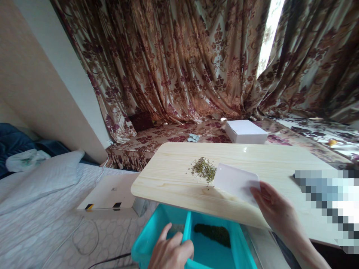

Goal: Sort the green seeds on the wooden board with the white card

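My right hand point(276, 205) is closed on the right end of a thin white board point(237, 181), which is tilted over the wooden tabletop point(165, 183). The board's left edge touches or nearly touches a loose pile of small greenish-brown grains point(204, 169). Below the table's near edge, my left hand point(172, 250) is curled over the divider of a turquoise two-compartment bin point(146, 243), one finger reaching over the left compartment. Dark green grains point(213, 234) lie in the right compartment. Something pale sits in the left one, partly hidden by my fingers.
A white box point(246, 130) stands behind the table, near a small folded cloth point(193, 138). Left of the table, a flat white carton point(112, 194) rests on the bed point(42, 231). A pixelated object point(331, 194) lies at the table's right. Patterned curtains point(182, 59) hang behind.
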### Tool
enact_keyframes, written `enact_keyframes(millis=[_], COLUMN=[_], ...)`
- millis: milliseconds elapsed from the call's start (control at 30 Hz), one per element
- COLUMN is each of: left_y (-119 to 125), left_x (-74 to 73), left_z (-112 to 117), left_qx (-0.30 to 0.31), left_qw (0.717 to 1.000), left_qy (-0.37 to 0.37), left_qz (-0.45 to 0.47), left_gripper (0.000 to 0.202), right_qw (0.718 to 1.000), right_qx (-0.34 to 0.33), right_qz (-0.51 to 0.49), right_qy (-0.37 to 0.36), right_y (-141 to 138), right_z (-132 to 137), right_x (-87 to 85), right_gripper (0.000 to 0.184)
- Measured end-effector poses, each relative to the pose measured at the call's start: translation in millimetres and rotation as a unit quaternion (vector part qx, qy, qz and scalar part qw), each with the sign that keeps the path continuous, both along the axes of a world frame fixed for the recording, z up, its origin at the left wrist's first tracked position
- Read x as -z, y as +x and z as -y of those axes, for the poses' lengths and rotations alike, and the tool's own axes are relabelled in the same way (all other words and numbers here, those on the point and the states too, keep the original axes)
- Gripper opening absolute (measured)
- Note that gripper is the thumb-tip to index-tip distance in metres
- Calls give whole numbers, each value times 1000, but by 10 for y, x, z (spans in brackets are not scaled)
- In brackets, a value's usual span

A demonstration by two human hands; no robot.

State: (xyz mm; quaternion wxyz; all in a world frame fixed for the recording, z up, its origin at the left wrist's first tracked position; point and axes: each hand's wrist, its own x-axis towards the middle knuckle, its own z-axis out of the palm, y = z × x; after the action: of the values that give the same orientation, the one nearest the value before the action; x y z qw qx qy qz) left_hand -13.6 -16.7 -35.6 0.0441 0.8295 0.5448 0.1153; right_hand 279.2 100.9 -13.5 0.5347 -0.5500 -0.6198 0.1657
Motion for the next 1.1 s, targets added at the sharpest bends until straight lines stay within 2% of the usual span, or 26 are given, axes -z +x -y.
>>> enact_keyframes(millis=[200, 400, 600, 733, 967, 1033, 1100], left_y=[-15, -53, -84, -60, 12, 19, 21], left_x=[52, 82, 65, 21, -77, -84, -80], left_z=[-18, -21, -4, 6, 39, 46, 49], left_qx=[8, 8, 6, 4, -29, -31, -32], left_qw=[1000, 1000, 1000, 999, 998, 998, 998], left_qy=[2, 0, -12, -11, -20, -19, -18], left_qz=[21, 9, 27, 42, 60, 60, 54], left_gripper=[16, 18, 12, 19, 28, 29, 31], right_qw=[998, 995, 992, 987, 974, 974, 979], right_qx=[-31, -57, -82, -107, -136, -125, -85], right_qz=[-53, -75, -87, -104, -139, -145, -152], right_qy=[-26, -27, -32, -55, -118, -122, -109], right_y=[-30, -102, -162, -182, -170, -103, -12], right_z=[9, -128, -210, -106, 290, 362, 381], right_x=[23, 31, 66, -13, -104, -124, -146], right_gripper=[26, 24, 29, 36, 37, 34, 29])
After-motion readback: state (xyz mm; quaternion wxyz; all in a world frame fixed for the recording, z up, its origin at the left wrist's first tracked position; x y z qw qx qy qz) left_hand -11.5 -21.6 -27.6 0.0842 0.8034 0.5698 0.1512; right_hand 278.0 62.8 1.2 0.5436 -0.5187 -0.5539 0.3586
